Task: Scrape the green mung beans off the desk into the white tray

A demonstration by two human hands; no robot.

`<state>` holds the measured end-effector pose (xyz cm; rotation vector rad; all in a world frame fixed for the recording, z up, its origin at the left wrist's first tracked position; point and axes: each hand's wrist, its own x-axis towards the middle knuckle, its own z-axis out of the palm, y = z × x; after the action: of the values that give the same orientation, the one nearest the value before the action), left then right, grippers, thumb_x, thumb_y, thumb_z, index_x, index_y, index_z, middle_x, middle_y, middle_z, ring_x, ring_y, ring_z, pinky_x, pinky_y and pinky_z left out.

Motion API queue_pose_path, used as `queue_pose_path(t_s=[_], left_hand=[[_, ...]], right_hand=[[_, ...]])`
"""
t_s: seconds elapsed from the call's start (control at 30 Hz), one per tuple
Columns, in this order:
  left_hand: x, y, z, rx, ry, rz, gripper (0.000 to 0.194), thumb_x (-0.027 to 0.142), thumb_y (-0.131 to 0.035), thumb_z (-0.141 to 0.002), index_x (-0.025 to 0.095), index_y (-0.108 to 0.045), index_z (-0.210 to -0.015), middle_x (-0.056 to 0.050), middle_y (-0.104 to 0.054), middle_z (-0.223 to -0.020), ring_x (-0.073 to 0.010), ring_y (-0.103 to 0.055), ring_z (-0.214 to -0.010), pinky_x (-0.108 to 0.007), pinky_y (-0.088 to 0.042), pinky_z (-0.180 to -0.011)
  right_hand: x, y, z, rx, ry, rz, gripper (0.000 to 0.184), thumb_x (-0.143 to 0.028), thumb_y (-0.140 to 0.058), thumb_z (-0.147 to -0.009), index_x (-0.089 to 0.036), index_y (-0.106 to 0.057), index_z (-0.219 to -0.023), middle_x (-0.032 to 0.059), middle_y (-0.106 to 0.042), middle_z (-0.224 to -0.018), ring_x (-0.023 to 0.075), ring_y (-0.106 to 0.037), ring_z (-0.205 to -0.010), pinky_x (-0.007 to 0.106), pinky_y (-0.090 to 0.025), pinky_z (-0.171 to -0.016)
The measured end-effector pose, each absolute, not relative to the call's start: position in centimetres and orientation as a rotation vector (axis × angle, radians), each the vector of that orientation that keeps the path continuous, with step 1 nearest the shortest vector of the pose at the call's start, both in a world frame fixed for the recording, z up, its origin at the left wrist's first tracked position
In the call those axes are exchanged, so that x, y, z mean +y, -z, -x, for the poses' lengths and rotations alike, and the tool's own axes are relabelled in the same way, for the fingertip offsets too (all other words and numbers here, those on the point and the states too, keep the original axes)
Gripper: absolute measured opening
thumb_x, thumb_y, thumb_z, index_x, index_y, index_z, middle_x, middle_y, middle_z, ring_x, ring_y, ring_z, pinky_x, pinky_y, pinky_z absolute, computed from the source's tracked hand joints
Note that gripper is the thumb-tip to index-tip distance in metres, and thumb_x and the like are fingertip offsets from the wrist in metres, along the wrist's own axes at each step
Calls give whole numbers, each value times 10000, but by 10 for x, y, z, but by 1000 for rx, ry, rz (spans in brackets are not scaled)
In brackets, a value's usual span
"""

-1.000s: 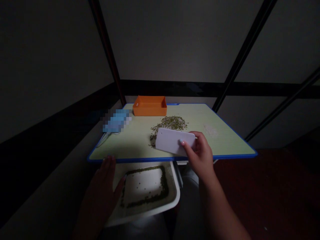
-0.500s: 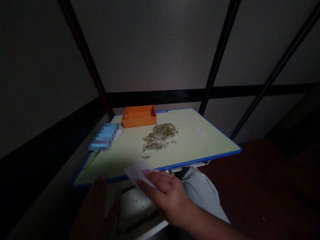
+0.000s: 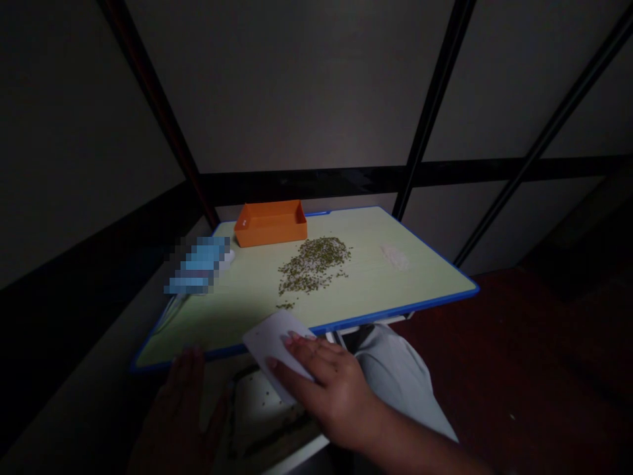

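My right hand [image 3: 331,379] is closed around a flat white card [image 3: 271,340] with rounded corners, thumb on one side and fingers along its face. The card hangs at the table's front edge, above a white tray [image 3: 257,406] with small dark grains in it. My left hand [image 3: 173,409] is in shadow at the front left edge, its fingers stretched out and holding nothing. On the table [image 3: 366,290] a loose heap of small green grains, like mung beans, [image 3: 316,260] is mixed with whitish bits. To its right lies a small pile of whitish grains [image 3: 394,256].
An orange open box [image 3: 271,227] stands at the back left of the table. A blurred blue object [image 3: 200,264] with a pale cable lies at the left edge. My knee in grey cloth [image 3: 395,366] is under the right front edge. Dark-striped wall panels rise behind.
The card has tilted, so more of its white face shows. My left hand has shifted slightly left in the view. The grain piles look the same.
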<state>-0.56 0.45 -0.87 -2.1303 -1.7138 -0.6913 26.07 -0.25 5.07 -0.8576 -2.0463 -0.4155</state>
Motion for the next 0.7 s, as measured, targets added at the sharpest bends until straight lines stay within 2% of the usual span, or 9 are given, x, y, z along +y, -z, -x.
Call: queue_pose_path(t_s=[0.33,0.5,0.7], left_hand=[[5,12,10,-1788,664,2140,730,471,-362,-877,254,-74,-1511,-152,-319,-1567,-331,-343,-1432,-560,-408,-1099],[4,10,9,-1793,692,2153,723,476,-354,-877,270,-73,-1511,-129,-292,-1584,-320,-290,-1459,-570,-364,-1137],[5,11,12,-1783,696,2186,724,471,-357,-875,303,-51,-1509,-95,-249,-1608,-317,-272,-1467,-571,-389,-1122]], right_hand=[[-5,-45,-270,-2060,428,867,381,-171,-579,-881,-175,-638,-1257,152,-700,-1206,278,-678,-1114,398,-615,-864],[-3,-44,-273,-2041,451,900,359,-158,-570,-893,-194,-653,-1241,138,-714,-1182,260,-681,-1113,381,-610,-884],[-3,-46,-275,-1969,465,842,331,-151,-550,-902,-179,-666,-1211,132,-719,-1174,247,-674,-1127,361,-608,-893]])
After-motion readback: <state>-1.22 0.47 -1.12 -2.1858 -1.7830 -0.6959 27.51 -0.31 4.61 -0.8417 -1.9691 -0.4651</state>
